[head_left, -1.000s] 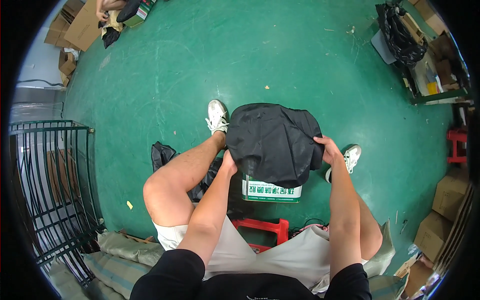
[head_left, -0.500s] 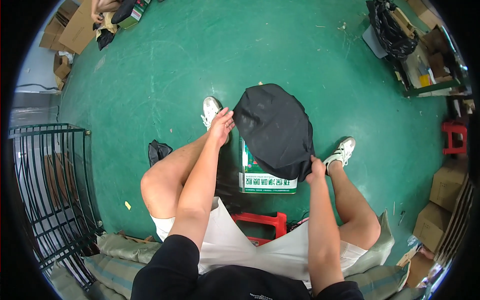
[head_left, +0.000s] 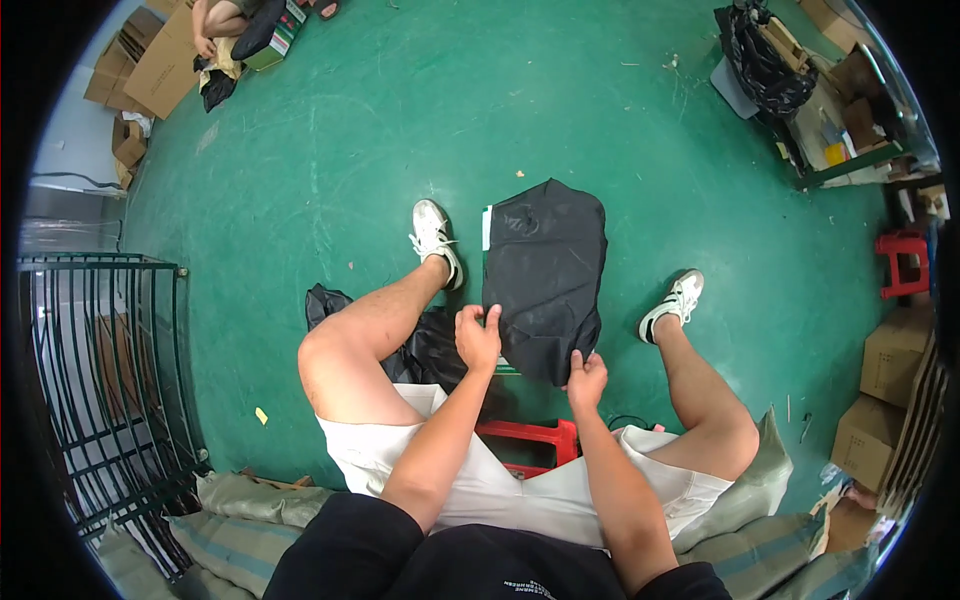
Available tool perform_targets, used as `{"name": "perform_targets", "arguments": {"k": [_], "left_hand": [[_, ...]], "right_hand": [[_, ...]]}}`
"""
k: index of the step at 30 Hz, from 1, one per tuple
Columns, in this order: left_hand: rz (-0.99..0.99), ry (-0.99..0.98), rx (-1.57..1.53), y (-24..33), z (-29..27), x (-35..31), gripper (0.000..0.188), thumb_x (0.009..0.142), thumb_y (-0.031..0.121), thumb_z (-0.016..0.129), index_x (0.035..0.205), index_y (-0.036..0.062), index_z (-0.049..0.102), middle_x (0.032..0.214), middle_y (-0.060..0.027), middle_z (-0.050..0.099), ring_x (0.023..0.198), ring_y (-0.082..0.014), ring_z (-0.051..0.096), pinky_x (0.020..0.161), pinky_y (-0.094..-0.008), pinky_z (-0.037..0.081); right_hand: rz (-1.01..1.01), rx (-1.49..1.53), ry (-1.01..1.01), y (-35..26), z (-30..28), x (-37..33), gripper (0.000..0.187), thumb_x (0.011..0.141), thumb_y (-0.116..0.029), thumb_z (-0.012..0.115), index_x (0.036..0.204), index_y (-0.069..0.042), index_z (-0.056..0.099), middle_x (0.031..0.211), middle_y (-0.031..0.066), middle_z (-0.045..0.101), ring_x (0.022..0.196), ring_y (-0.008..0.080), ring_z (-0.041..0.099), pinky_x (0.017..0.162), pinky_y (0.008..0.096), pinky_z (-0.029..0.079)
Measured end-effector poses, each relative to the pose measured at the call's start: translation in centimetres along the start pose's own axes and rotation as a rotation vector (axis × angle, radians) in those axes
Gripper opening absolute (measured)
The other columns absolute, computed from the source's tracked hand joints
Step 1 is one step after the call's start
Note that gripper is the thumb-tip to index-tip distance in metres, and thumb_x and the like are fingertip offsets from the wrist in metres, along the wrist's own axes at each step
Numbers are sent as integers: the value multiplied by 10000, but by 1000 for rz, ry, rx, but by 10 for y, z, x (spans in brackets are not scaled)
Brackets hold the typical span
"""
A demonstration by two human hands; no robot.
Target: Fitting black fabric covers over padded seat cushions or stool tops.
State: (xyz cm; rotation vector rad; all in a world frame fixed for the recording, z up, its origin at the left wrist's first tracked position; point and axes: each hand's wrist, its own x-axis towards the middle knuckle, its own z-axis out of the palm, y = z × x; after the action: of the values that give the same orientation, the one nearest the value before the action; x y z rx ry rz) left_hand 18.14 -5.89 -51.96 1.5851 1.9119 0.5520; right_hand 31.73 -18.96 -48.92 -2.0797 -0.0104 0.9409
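Note:
A thin black fabric piece (head_left: 545,270) lies spread over a rectangular tin with white and green sides, standing on the floor between my feet. The fabric hides most of the tin; a pale strip shows at its far left edge. My right hand (head_left: 587,383) pinches the near right corner of the fabric between thumb and fingers. At the near left edge is my left hand (head_left: 478,338), its thumb beside the fabric and its fingers apart. More crumpled black material (head_left: 432,347) lies on the floor by my left knee.
A red plastic stool (head_left: 530,440) shows between my thighs. Dark metal racking (head_left: 110,380) stands at left, cardboard boxes (head_left: 897,355) and another red stool (head_left: 902,264) at right. Far left, another person's hand (head_left: 206,47) is beside black and yellowish material.
The black fabric has gone from puffed and lifted to flat over the tin. Both hands have moved nearer to me and closer together, the left away from the fabric's far left side.

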Motion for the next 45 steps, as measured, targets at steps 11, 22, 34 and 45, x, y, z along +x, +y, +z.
{"name": "perform_targets", "arguments": {"k": [11, 22, 34, 45], "left_hand": [[-470, 114, -245, -83, 25, -37, 275, 914, 237, 591, 955, -33, 556, 876, -219, 628, 846, -355, 605, 805, -434, 449], [-144, -132, -454, 12, 18, 135, 664, 882, 521, 614, 1204, -54, 537, 1135, -209, 623, 1109, -263, 570, 978, -360, 410], [-122, -1150, -317, 60, -17, 128, 350, 770, 103, 721, 1091, -21, 658, 990, -82, 680, 893, -175, 639, 821, -302, 485], [-285, -1382, -1403, 181, -149, 110, 468, 736, 21, 636, 1191, -31, 538, 1084, -142, 657, 977, -258, 652, 914, -395, 509]], "right_hand": [[-298, -85, 139, 23, 16, 22, 321, 894, -207, 648, 761, -4, 438, 565, 49, 417, 546, 153, 407, 529, 369, 372], [35, -439, 165, -14, -6, 17, 287, 674, -212, 671, 859, -11, 584, 900, 229, 653, 848, 432, 609, 788, 494, 468], [-137, 95, -249, -52, -6, 127, 197, 791, -86, 696, 948, -10, 607, 880, 29, 612, 808, 138, 561, 748, 279, 443], [213, 882, -1185, -217, -91, 43, 340, 905, -104, 587, 1224, -5, 528, 1195, 148, 629, 1035, 204, 641, 898, 310, 506]]}}
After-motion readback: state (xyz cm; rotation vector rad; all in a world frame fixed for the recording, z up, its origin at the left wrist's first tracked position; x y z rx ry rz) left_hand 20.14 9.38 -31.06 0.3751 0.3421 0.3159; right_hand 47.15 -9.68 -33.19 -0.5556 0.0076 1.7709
